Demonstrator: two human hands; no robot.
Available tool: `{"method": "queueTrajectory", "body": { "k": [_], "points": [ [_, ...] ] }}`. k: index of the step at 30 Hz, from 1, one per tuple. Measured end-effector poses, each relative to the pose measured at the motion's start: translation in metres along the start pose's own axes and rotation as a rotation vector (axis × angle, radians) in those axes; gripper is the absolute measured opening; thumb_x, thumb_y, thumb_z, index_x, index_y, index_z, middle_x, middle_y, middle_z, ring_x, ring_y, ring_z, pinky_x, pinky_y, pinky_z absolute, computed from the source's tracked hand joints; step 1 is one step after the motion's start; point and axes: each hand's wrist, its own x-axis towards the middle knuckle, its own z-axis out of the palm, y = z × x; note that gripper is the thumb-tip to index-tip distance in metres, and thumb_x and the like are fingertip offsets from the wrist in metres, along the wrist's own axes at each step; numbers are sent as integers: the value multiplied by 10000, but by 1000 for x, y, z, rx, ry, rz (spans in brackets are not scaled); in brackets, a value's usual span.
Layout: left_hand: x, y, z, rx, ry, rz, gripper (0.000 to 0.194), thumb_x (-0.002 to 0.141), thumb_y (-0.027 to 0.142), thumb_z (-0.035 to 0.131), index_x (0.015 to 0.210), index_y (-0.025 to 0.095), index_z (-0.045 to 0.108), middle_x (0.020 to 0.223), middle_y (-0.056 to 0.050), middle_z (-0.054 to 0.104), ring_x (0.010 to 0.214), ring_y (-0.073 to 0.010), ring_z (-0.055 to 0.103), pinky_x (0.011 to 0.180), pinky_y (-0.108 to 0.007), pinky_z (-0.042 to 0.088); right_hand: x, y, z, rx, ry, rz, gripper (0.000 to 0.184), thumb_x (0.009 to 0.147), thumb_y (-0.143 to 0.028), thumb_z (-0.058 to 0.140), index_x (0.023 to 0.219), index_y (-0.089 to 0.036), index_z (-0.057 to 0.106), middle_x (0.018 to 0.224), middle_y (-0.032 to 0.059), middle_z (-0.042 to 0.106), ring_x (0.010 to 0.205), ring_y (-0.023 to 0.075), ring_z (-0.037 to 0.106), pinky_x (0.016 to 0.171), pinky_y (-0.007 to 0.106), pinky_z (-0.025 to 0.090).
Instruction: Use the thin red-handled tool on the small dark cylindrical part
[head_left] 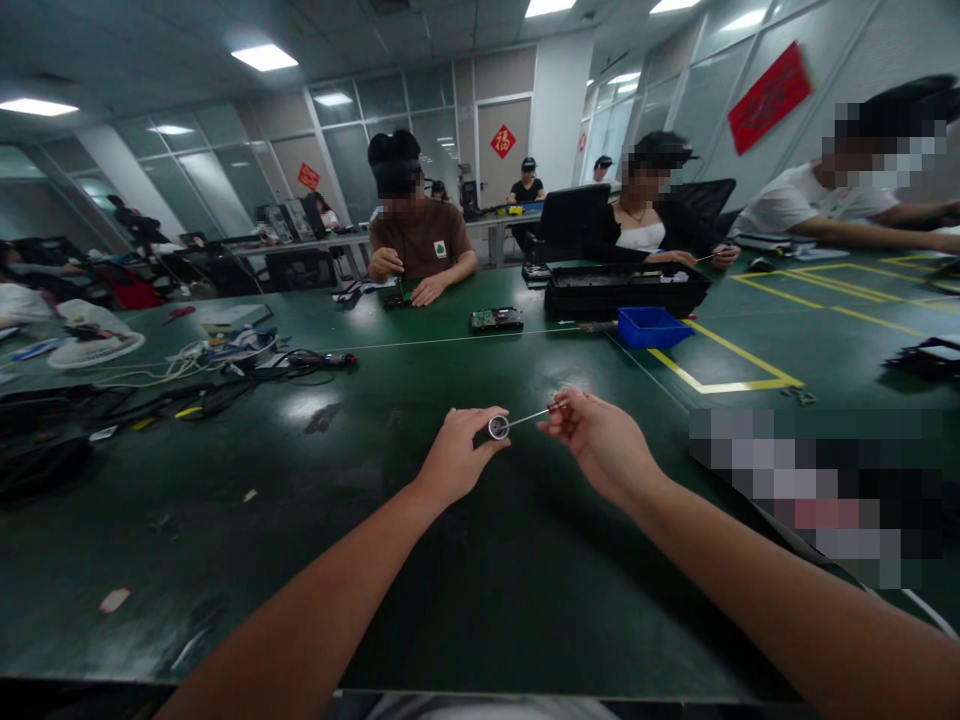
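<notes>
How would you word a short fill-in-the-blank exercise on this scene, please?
1. The left hand holds a round part, while the ____ hand holds a thin tool.
2. The small bin on the table is coloured ____.
3. The tape beside the bin is coloured ____.
Missing words: right; blue; yellow.

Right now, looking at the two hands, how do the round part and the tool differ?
Shape: the round part shows a circular face; the tool is long and thin.
Colour: the round part has a silvery rim; the tool has a reddish handle.
Hold: the left hand pinches the round part; the right hand grips the tool.
Shared: both are held above the table.
</notes>
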Motion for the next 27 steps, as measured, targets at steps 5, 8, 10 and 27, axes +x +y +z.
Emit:
{"method": "queueTrajectory", "body": {
  "k": [5,8,10,27],
  "points": [
    [1,1,-2,37,4,-18,326,872,268,693,1194,266,644,1182,-37,696,1099,-257,595,1088,-528,337,-4,-3,0,-156,40,-139,268,938,-470,554,954,-210,616,865,43,678,772,194,664,755,390,553],
    [0,1,-2,34,17,-13,342,868,269,699,1205,268,641,1185,-39,692,1109,-256,590,1105,-539,318,-11,-8,1,-342,59,-244,268,969,-456,506,973,-210,610,865,49,688,771,198,666,752,391,539],
    [0,1,-2,36,20,-20,346,862,280,707,1202,269,644,1174,-40,694,1105,-259,590,1110,-547,311,-14,-10,1,-425,70,-305,254,981,-437,489,996,-212,606,865,51,693,780,201,669,742,384,535],
    [-1,-5,0,57,29,-27,379,853,328,721,1220,288,636,1185,-40,689,1135,-255,585,1136,-565,246,-20,-20,2,-664,-48,-358,249,943,-439,557,967,-214,658,684,11,689,618,186,662,589,322,482]
  ]
}}
